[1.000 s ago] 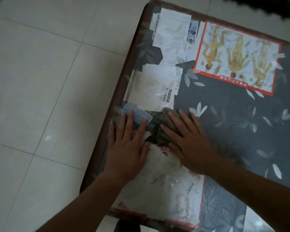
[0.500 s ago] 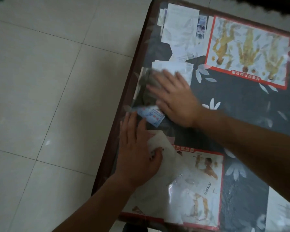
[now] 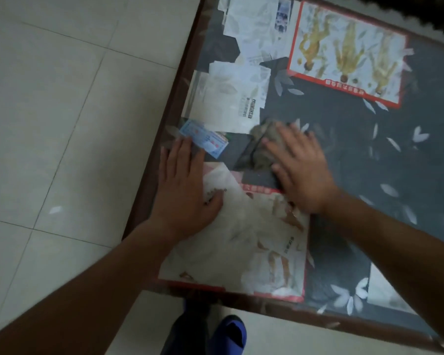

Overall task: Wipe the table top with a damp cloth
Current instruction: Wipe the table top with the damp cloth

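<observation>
Pressing cloth [image 3: 260, 130] flat w/ right hand [image 3: 301, 172].

Pale square floor tiles [image 3: 62, 129] with thin grout lines, dimly lit.

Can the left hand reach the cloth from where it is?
Probably yes. The left hand lies flat near the cloth, with nothing standing between them; the right hand covers part of the cloth.
</observation>
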The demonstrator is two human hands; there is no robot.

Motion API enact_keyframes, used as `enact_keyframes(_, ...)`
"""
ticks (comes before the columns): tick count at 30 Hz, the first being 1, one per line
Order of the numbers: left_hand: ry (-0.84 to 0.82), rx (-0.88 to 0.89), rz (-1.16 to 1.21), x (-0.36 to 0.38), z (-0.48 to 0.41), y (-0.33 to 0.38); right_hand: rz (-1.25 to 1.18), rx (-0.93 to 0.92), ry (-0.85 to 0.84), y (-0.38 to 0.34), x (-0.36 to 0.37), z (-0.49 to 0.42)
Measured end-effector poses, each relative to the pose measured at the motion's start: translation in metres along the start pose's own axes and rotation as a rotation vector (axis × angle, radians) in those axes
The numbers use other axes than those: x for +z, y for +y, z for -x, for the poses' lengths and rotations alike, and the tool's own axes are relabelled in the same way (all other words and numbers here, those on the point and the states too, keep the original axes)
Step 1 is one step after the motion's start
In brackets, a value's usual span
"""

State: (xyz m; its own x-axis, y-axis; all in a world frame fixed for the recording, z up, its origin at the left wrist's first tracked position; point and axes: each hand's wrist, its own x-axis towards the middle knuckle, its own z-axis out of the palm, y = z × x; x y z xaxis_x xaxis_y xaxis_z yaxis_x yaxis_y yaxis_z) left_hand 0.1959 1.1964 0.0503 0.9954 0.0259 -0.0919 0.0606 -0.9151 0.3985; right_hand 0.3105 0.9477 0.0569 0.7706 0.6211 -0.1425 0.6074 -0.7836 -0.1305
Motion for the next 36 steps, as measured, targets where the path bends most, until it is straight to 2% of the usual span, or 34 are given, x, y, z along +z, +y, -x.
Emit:
enact_keyframes(2,-0.010,0.002,-0.040,-0.001,0.001,0.006,-0.053,0.265,0.023,0.028,-0.007,0.010)
enact_keyframes(4,0.015,-0.006,-0.081,-0.003,0.007,0.015,-0.101,0.403,0.045,0.024,-0.007,0.020)
enact_keyframes(6,0.044,-0.040,-0.112,-0.002,0.021,0.030,-0.073,0.326,0.053,-0.008,0.005,0.045)
enact_keyframes(10,0.023,-0.105,-0.146,0.012,0.078,0.052,-0.027,-0.069,-0.062,-0.055,0.025,0.131)
enact_keyframes(12,-0.025,-0.121,-0.195,0.018,0.104,0.054,-0.021,-0.070,-0.073,-0.032,0.021,0.146)
enact_keyframes(13,-0.052,-0.139,-0.209,0.019,0.111,0.053,-0.025,0.018,-0.050,-0.016,0.018,0.146)
enact_keyframes(16,-0.090,-0.140,-0.209,0.022,0.116,0.045,-0.120,0.437,0.032,0.026,0.010,0.139)
enact_keyframes(18,-0.098,-0.122,-0.198,0.022,0.117,0.042,-0.141,0.540,0.070,0.013,0.015,0.150)
enact_keyframes(19,-0.101,-0.114,-0.191,0.022,0.118,0.040,-0.111,0.491,0.074,-0.005,0.022,0.163)
enact_keyframes(22,-0.105,-0.083,-0.185,0.022,0.122,0.035,-0.061,0.173,-0.010,-0.062,0.042,0.220)
enact_keyframes(24,-0.103,-0.070,-0.200,0.020,0.123,0.033,-0.076,0.119,-0.031,-0.056,0.046,0.244)
enact_keyframes(25,-0.105,-0.067,-0.207,0.020,0.123,0.032,-0.090,0.181,-0.018,-0.045,0.045,0.252)
enact_keyframes(28,-0.099,-0.053,-0.215,0.020,0.124,0.030,-0.144,0.523,0.051,-0.024,0.039,0.262)
enact_keyframes(31,-0.107,-0.058,-0.215,0.022,0.123,0.029,-0.178,0.753,0.135,-0.052,0.041,0.248)
enact_keyframes(33,-0.117,-0.054,-0.199,0.022,0.123,0.028,-0.162,0.688,0.123,-0.092,0.045,0.230)
enact_keyframes(36,-0.113,-0.004,-0.175,0.016,0.125,0.017,-0.119,0.381,0.070,-0.143,0.054,0.209)
